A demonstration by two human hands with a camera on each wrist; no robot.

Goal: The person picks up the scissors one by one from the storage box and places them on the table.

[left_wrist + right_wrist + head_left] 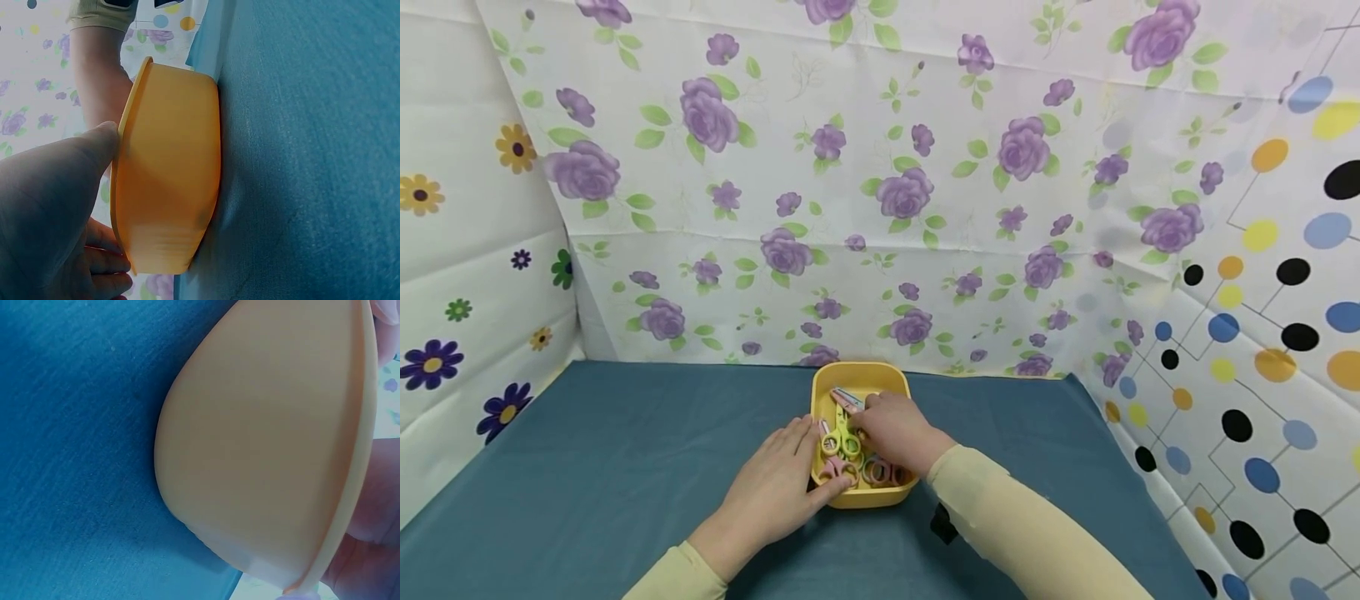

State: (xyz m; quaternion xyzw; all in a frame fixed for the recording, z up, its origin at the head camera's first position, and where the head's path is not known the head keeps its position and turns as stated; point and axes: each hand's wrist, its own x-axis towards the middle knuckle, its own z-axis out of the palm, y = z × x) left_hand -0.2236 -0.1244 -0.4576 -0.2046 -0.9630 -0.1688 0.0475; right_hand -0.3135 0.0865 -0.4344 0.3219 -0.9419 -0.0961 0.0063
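A yellow plastic basin (pixel 861 498) holds several small scissors. Yellow-handled scissors (pixel 841 437) lie in its middle, with pink-handled scissors (pixel 838 471) nearer the front. My left hand (pixel 771 479) rests against the basin's left side, fingers extended along the rim and thumb on the near rim. In the left wrist view, the thumb and fingertips touch the basin's edge (pixel 122 187). Over the right rim, my right hand (pixel 895 429) reaches down among the scissors. Its fingertips are mostly hidden, so I cannot tell what it grips. The right wrist view shows mainly the basin's outer wall (pixel 262 437).
A blue-green cloth (pixel 662 450) covers the table under the basin. Behind stands a white sheet with purple flowers (pixel 902 192), and patterned sheets hang at both sides. A black wrist device (pixel 943 525) shows below the right sleeve.
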